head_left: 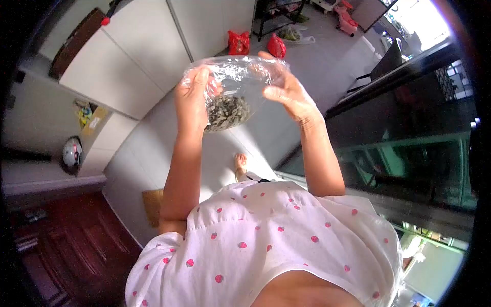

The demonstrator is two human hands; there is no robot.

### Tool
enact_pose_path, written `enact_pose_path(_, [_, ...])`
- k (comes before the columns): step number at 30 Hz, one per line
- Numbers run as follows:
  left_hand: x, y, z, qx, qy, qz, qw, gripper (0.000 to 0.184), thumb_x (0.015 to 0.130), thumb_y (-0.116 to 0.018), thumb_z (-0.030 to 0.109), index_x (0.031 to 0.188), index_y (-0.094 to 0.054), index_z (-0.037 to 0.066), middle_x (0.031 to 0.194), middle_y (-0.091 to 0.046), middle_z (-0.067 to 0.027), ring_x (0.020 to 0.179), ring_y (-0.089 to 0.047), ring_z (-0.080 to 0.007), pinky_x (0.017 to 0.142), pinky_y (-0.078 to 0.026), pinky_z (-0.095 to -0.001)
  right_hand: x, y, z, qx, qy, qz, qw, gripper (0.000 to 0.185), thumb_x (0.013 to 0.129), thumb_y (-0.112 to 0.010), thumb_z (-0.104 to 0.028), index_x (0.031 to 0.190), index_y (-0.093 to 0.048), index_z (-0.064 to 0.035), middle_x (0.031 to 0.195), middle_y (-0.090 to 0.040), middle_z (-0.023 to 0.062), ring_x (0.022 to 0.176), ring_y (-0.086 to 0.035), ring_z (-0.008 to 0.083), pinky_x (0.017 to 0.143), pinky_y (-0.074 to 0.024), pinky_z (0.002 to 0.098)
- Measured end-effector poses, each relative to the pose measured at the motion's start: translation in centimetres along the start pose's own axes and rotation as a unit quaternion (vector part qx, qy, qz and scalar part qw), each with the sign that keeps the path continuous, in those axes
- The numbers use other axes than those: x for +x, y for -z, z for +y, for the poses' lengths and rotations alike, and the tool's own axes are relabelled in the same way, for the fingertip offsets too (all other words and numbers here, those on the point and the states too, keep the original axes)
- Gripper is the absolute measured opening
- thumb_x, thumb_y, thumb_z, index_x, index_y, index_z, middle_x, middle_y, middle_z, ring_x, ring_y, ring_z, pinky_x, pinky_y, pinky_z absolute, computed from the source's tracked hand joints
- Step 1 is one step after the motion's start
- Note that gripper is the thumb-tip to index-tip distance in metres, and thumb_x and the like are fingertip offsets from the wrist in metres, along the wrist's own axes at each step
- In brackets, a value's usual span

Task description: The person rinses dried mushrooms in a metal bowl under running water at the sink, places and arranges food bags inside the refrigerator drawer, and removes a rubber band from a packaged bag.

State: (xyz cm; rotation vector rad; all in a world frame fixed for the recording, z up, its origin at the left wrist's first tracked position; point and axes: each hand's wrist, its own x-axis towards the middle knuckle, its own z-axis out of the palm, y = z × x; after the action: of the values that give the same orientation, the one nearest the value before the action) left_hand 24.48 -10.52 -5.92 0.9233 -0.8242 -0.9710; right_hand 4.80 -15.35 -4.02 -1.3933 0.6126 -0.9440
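Note:
A clear plastic bag (240, 66) hangs in front of me, held up between both hands. At its bottom lies a heap of dark grey-brown dried pieces (227, 111), whose exact kind I cannot make out. My left hand (194, 94) grips the bag's left edge, thumb on top and fingers curled behind the film. On the other side, my right hand (291, 94) holds the right edge, with its thumb on the near side and the other fingers partly behind the plastic. The bag's upper edge is spread wide between the hands.
Red plastic bags (238, 43) and a white bag with greenery (291, 35) stand on the grey floor ahead. White cabinets (128, 61) line the left, near a helmet (72, 152). Dark glass panels (399, 148) run along the right. A dark red door (71, 245) is at lower left.

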Motion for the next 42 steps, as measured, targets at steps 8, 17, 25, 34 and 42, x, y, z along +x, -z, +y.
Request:
enact_pose_path(8, [15.7, -5.8, -2.8, -0.085, 0.014, -0.073, 0.994, 0.022, 0.089, -0.052, 0.02, 0.096, -0.057, 0.0, 0.07, -0.056, -0.0033, 0.064, -0.054, -0.0112, 0.058, -0.046, -0.0247, 11.8, 7.5, 3.4, -0.065, -0.016, 0.094, 0.993, 0.022, 0.073, -0.07, -0.007, 0.093, -0.062, -0.0028, 0.083, -0.062, 0.0008, 0.078, -0.056, 0.0088, 0.071, -0.045, 0.0228])
enact_pose_path(17, [32.5, -10.8, -9.1, 0.125, 0.052, -0.384, 0.913, 0.066, 0.069, -0.074, 0.022, 0.124, -0.045, 0.0, 0.115, -0.053, -0.0067, 0.103, -0.05, -0.0139, 0.091, -0.038, -0.0281, 23.4, 17.2, 2.4, -0.012, 0.071, 0.291, 0.954, 0.007, 0.074, -0.066, -0.003, 0.08, -0.065, -0.0029, 0.075, -0.061, -0.0012, 0.069, -0.054, 0.0067, 0.062, -0.0443, 0.0221])
enact_pose_path(25, [45.6, -23.3, -16.2, 0.13, 0.078, -0.457, 0.877, 0.02, 0.082, -0.06, 0.013, 0.098, -0.064, 0.002, 0.092, -0.062, -0.0009, 0.084, -0.054, -0.0071, 0.076, -0.043, -0.0201, 28.2, 29.7, 0.8, -0.212, 0.105, 0.363, 0.901, 0.03, 0.074, -0.064, -0.004, 0.103, -0.059, -0.0013, 0.099, -0.06, 0.0053, 0.09, -0.054, 0.0103, 0.08, -0.0417, 0.0228])
enact_pose_path(34, [54.5, -41.1, -27.1, 0.016, 0.166, -0.548, 0.82, 0.032, 0.084, -0.056, 0.016, 0.112, -0.055, 0.002, 0.108, -0.059, -0.0088, 0.093, -0.055, -0.013, 0.083, -0.043, -0.0245, 30.9, 48.7, -1.0, -0.107, 0.048, 0.388, 0.914, 0.019, 0.081, -0.061, -0.009, 0.098, -0.064, -0.0029, 0.091, -0.063, 0.0021, 0.082, -0.057, 0.0099, 0.075, -0.0462, 0.0237])
enact_pose_path(42, [63.8, -52.7, -32.8, -0.112, 0.205, -0.609, 0.758, 0.058, 0.081, -0.059, 0.015, 0.131, -0.034, 0.003, 0.124, -0.047, -0.0166, 0.112, -0.047, -0.0219, 0.095, -0.037, -0.0324, 37.0, 64.0, -1.0, -0.017, 0.036, 0.405, 0.913, 0.013, 0.083, -0.058, -0.008, 0.092, -0.065, -0.0007, 0.09, -0.064, 0.0062, 0.079, -0.058, 0.0111, 0.071, -0.0464, 0.0235])
